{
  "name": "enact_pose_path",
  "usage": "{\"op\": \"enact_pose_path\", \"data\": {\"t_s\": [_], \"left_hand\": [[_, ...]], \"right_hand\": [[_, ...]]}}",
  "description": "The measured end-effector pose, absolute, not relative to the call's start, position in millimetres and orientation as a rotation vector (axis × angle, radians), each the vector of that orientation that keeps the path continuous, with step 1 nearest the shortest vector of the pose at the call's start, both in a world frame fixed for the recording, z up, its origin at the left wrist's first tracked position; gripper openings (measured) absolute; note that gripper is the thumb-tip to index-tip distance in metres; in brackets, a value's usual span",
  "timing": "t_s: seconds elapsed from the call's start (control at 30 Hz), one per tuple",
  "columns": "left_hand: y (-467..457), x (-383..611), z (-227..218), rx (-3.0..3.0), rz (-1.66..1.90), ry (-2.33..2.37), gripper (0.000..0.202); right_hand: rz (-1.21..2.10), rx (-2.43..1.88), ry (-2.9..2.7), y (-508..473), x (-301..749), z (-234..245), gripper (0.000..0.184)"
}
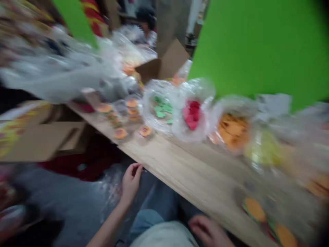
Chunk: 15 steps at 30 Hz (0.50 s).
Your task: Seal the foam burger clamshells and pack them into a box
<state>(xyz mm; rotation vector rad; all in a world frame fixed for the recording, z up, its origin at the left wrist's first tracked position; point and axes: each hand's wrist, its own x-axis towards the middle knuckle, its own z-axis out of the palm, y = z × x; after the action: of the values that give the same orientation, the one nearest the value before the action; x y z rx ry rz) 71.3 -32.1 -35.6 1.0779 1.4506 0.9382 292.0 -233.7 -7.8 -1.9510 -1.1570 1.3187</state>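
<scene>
Pale wooden worktop (164,161) slants across a cluttered room, above grey floor (84,202). From the left: a brown cardboard box (38,140); the left hand (132,178) at the worktop's edge, fingers pinched narrow; small round orange-topped pieces (145,131) on the worktop beyond; clear plastic bags (202,87) showing green, red, orange and yellow inside; the blurred right hand (207,230), fingers impossible to tell; a bright-green upright panel (262,48); 2 oval orange-and-green layered pieces (255,208) on the worktop.

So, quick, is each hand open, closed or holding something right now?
Left hand: closed, thumb and fingertips pinched near the wooden table; no held item visible.
Right hand: cannot tell, blurred.
</scene>
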Motion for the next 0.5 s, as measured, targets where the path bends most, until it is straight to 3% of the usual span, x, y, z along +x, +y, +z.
{"op": "enact_pose_path", "data": {"t_s": [0.1, 0.27, 0.4, 0.5], "left_hand": [[-81, 134, -31, 1.227, 0.567, 1.069, 0.024], [-123, 234, -7, 1.170, 0.031, 0.654, 0.042], [-156, 307, -13, 0.981, -0.188, 0.670, 0.031], [-178, 351, -25, 0.966, -0.197, 0.690, 0.017]], "right_hand": [[1.189, -1.903, -0.954, -250, 329, 9, 0.026], [0.502, -2.156, -0.871, -270, 406, 21, 0.022], [0.059, -2.618, -1.072, -272, 484, 33, 0.024], [0.119, -2.722, -1.193, -262, 536, 30, 0.021]]}}
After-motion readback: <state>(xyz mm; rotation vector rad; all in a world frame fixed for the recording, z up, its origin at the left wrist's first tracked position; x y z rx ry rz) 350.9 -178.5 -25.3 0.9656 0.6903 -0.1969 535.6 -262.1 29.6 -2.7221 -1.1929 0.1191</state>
